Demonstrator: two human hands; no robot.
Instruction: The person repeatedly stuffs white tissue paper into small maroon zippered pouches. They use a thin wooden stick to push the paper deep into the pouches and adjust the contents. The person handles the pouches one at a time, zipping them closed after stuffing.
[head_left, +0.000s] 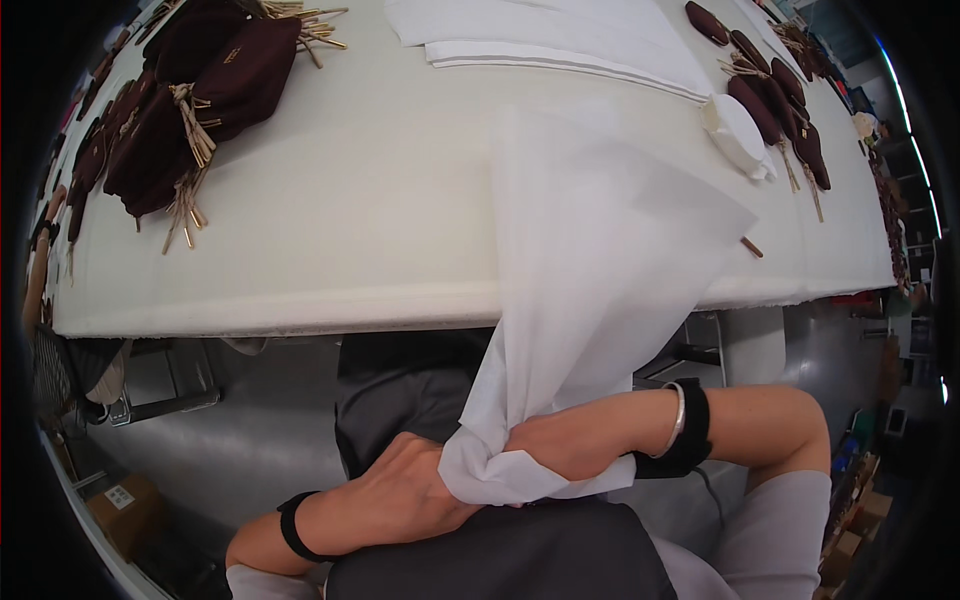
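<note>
A large sheet of thin white tissue paper (600, 230) runs from the table top down over its front edge to my lap, where it is gathered into a crumpled bunch. My left hand (415, 482) is closed at the left side of that bunch, its fingertips out of sight behind the paper. From the right, my right hand (545, 445) reaches into the folds and grips the paper; its fingers are covered by it. Whether anything lies inside the bunch I cannot tell. A brown cord end (752, 247) pokes out beside the sheet's right corner on the table.
Dark maroon pouches (245, 85) with gold-tipped cords are piled at the table's left. More maroon pouches (770, 95) lie at the right, near a white roll (735, 135). Flat white sheets (570, 45) are stacked at the back. A cardboard box (125, 510) stands lower left.
</note>
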